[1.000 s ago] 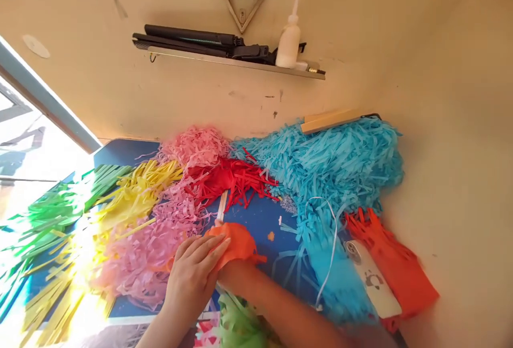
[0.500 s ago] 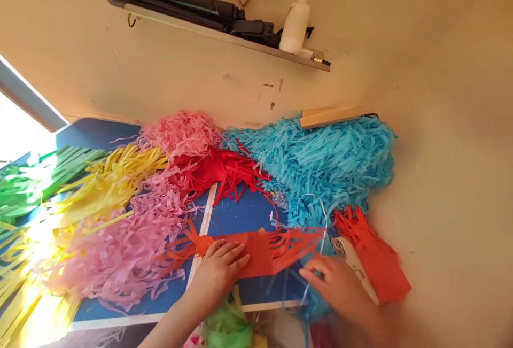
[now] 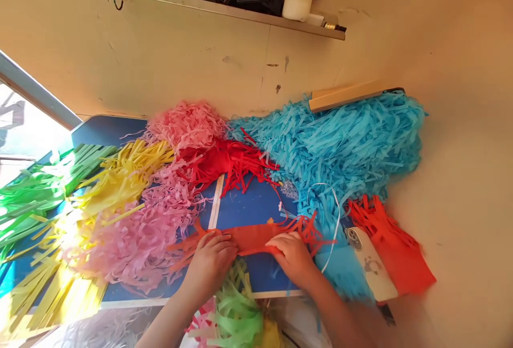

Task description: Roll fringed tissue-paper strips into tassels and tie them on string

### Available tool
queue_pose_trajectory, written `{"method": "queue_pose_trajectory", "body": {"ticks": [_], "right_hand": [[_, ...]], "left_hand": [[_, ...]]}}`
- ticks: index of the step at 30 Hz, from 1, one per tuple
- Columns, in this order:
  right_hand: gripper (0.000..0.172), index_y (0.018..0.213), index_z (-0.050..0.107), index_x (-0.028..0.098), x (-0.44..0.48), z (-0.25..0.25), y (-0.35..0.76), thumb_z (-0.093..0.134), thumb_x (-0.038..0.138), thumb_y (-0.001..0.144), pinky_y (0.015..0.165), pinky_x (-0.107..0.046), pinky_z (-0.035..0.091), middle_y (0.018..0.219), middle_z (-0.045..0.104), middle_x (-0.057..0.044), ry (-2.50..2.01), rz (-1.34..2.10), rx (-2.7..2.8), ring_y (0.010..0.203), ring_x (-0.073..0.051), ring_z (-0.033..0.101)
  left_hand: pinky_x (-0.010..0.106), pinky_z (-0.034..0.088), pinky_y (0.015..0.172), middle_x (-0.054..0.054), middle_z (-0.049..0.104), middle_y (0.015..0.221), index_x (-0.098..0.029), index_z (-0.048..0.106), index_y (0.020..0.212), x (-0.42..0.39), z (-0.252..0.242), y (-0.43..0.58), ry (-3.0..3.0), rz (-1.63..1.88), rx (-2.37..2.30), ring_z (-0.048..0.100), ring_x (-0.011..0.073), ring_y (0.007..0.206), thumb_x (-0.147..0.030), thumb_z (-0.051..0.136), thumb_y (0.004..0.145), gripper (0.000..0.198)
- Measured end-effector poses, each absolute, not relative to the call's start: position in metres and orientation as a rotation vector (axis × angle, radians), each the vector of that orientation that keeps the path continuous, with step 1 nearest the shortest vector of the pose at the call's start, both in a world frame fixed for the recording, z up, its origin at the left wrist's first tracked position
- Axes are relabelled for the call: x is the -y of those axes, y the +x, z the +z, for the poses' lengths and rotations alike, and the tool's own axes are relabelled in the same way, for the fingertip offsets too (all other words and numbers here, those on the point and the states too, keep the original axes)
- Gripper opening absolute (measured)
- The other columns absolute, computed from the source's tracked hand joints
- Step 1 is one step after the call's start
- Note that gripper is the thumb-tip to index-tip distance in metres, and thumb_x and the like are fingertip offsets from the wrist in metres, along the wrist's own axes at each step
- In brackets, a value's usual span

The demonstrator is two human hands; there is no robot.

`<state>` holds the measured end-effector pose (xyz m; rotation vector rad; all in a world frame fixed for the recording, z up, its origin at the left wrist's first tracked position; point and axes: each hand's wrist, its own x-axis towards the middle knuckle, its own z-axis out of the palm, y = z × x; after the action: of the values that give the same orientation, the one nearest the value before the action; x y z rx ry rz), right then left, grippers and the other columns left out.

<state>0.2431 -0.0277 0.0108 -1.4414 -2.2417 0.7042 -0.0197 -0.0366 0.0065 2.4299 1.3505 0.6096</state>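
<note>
A strip of orange-red tissue paper with fringed ends lies across the blue table in front of me. My left hand grips its left part, fingers bent over the near edge and the thumb hidden. Around the right part, my right hand is closed, its fingertips on the near edge beside the fringe. Loose orange strands spread out beyond both hands. To the right, another orange-red fringed sheet lies next to a phone with a pale case.
Heaps of blue fringe, pink fringe, red fringe, lilac fringe, yellow fringe and green fringe surround the blue tabletop. A white cord loops at right. Green strips hang below the edge.
My right hand has moved left onto the paper's right part. My left hand's fingers have curled over the near edge. The strip looks narrower now, and the whole view has shifted.
</note>
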Motion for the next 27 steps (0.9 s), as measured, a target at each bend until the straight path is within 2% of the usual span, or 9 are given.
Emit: {"method": "queue_pose_trajectory", "body": {"ticks": [3, 5, 7, 9, 14, 19, 27], "right_hand": [[0.020, 0.091, 0.072, 0.023, 0.019, 0.019, 0.237, 0.052, 0.021, 0.094, 0.083, -0.030, 0.039, 0.089, 0.075, 0.000, -1.575, 0.768, 2.151, 0.088, -0.016, 0.066], [0.020, 0.085, 0.072, 0.022, 0.012, 0.023, 0.229, 0.053, 0.022, 0.094, 0.080, -0.029, 0.037, 0.087, 0.074, 0.000, -1.668, 0.753, 2.140, 0.086, -0.017, 0.066], [0.019, 0.081, 0.071, 0.022, 0.006, 0.024, 0.222, 0.056, 0.022, 0.093, 0.078, -0.028, 0.036, 0.086, 0.074, 0.001, -1.736, 0.725, 2.156, 0.086, -0.017, 0.066], [0.017, 0.079, 0.070, 0.022, 0.000, 0.024, 0.219, 0.058, 0.023, 0.092, 0.075, -0.028, 0.035, 0.086, 0.074, 0.001, -1.801, 0.673, 2.165, 0.083, -0.017, 0.065], [0.011, 0.082, 0.068, 0.021, -0.007, 0.022, 0.220, 0.061, 0.024, 0.090, 0.072, -0.028, 0.033, 0.081, 0.072, 0.000, -1.872, 0.540, 2.210, 0.077, -0.017, 0.064], [0.027, 0.066, 0.061, 0.020, -0.006, 0.015, 0.220, 0.059, 0.028, 0.092, 0.064, -0.027, 0.031, 0.075, 0.066, -0.002, -1.870, 0.454, 2.245, 0.073, -0.016, 0.060], [0.024, 0.066, 0.061, 0.020, -0.007, 0.010, 0.222, 0.061, 0.027, 0.089, 0.057, -0.027, 0.028, 0.079, 0.067, -0.001, -1.960, 0.526, 2.177, 0.069, -0.014, 0.059]], "left_hand": [[0.047, 0.040, 0.099, 0.005, 0.075, 0.103, -0.023, 0.070, 0.101, 0.031, 0.016, -0.015, 2.284, 0.592, -1.488, 0.066, 0.0234, 0.101, -0.023, 0.053, 0.091, 0.020], [0.049, 0.040, 0.098, 0.006, 0.074, 0.103, -0.023, 0.069, 0.105, 0.027, 0.021, -0.006, 2.205, 0.584, -1.581, 0.065, 0.0251, 0.099, -0.029, 0.061, 0.086, 0.021], [0.051, 0.038, 0.099, 0.006, 0.075, 0.100, -0.022, 0.070, 0.099, 0.023, 0.022, 0.003, 2.159, 0.571, -1.661, 0.066, 0.0259, 0.096, -0.033, 0.064, 0.084, 0.020], [0.052, 0.036, 0.098, 0.007, 0.076, 0.096, -0.022, 0.071, 0.091, 0.019, 0.021, 0.010, 2.134, 0.553, -1.728, 0.066, 0.0253, 0.092, -0.031, 0.060, 0.087, 0.014], [0.053, 0.033, 0.096, 0.005, 0.077, 0.082, -0.022, 0.071, 0.085, 0.013, 0.020, 0.016, 2.140, 0.453, -1.856, 0.065, 0.0265, 0.086, -0.030, 0.050, 0.094, 0.024], [0.052, 0.033, 0.094, 0.005, 0.073, 0.071, -0.021, 0.069, 0.079, 0.009, 0.022, 0.018, 2.193, 0.352, -1.896, 0.064, 0.0270, 0.081, -0.033, 0.049, 0.095, 0.029], [0.049, 0.033, 0.091, 0.004, 0.073, 0.070, -0.021, 0.067, 0.075, 0.008, 0.019, 0.016, 2.212, 0.311, -1.881, 0.064, 0.0265, 0.079, -0.034, 0.049, 0.096, 0.030]]}}
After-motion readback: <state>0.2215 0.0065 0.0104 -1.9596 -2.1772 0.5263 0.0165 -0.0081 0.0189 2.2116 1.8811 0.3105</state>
